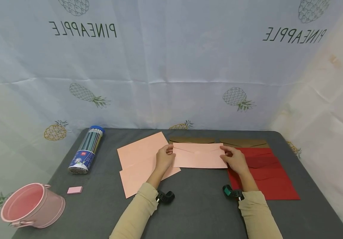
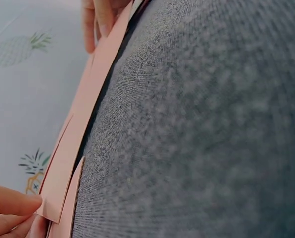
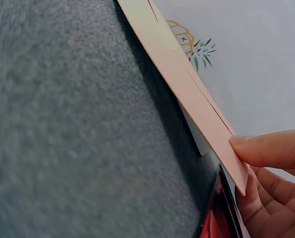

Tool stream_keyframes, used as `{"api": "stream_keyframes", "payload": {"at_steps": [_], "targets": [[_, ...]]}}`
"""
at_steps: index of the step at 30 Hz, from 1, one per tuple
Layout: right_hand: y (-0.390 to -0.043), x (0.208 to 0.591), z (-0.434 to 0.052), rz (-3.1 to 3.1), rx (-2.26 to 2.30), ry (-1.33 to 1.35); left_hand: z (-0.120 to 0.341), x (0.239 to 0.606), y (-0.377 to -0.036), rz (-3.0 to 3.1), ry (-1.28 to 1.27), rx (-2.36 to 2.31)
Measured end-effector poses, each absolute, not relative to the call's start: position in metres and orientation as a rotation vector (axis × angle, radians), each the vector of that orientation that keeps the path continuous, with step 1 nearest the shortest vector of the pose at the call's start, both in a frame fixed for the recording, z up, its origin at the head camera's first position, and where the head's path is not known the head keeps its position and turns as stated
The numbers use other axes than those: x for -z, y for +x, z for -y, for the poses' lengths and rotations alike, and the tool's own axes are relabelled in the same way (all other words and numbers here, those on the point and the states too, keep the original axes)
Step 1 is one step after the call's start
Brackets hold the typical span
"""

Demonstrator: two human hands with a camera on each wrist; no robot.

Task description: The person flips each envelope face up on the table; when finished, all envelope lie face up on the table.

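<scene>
1. Sleeves in beige are reaching in from the near edge of the grey table (image 1: 198,205), each wrist carrying a small black camera mount.
2. At the far left, a pink metal bucket (image 1: 32,205) is standing upright at the near corner, with a small pink eraser (image 1: 74,190) lying just beside it.
3. Behind those, a tube of pencils (image 1: 87,150) with a blue cap is lying on its side.
4. Two pink envelopes (image 1: 143,162) are lying flat and overlapping left of centre, face up with no flap showing.
5. The left hand (image 1: 164,159) is pinching the left end of the pink envelope (image 1: 198,156), thumb on top and fingers curled under it; the left wrist view is showing the fingertips (image 2: 11,206) clamped on that corner.
6. That envelope is being held at the middle of the table, flap side up, raised slightly off the cloth, as the wrist views show.
7. The right hand (image 1: 235,159) is gripping the right end, thumb (image 3: 266,148) pressing on top and fingers folded beneath.
8. Two brown envelopes (image 1: 244,142) are lying behind, along the far edge.
9. Red envelopes (image 1: 267,176) are lying stacked at the right, partly under the right hand.
</scene>
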State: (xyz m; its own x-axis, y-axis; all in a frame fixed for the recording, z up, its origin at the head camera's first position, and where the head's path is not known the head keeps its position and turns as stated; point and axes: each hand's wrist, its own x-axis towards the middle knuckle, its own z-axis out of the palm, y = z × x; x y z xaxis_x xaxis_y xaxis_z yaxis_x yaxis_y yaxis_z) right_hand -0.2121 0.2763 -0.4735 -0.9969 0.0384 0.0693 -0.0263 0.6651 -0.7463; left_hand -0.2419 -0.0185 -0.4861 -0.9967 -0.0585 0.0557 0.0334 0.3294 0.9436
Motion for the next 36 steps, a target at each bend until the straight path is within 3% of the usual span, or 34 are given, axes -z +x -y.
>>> {"api": "stream_keyframes", "payload": {"at_steps": [11,36], "targets": [[-0.213,0.472,-0.278,2.829,-1.229,-0.036,0.022,0.481,-0.240,2.504,0.022,1.841],[-0.223,0.474,-0.248,2.871,-0.920,0.128,0.027,0.482,-0.239,2.665,-0.099,1.334]]}}
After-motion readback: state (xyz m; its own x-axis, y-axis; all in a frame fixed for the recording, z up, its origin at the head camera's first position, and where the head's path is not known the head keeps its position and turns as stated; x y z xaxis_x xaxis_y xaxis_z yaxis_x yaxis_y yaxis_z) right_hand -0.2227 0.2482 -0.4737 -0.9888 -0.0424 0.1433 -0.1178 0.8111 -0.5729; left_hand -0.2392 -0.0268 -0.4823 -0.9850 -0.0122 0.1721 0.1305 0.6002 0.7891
